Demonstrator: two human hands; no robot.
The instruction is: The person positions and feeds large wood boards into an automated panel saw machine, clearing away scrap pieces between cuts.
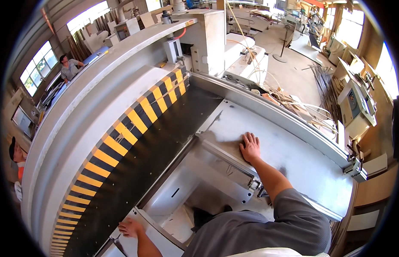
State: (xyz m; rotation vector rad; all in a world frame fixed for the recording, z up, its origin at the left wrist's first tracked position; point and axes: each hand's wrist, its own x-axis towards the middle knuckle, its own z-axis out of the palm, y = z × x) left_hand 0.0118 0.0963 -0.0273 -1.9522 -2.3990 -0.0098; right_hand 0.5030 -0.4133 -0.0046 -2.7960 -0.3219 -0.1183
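Note:
My right hand [250, 147] lies flat with its fingers apart on the pale metal side table [306, 171] of a large machine. Lower left, my left hand [129, 227] rests on a second metal table [153, 233], fingers spread and nothing in them. Between the two tables and a long beam runs the dark machine bed [161, 150]. A yellow and black striped guard [137, 121] hangs along the beam's lower edge. No loose workpiece shows under either hand.
The grey beam [109, 60] spans the left side. A metal fence rail [272, 109] borders the right table, with a clamp [357, 169] at its end. Two people, one person [70, 68] farther off, stand beyond the beam. Hoses and scrap strips [326, 88] lie at right.

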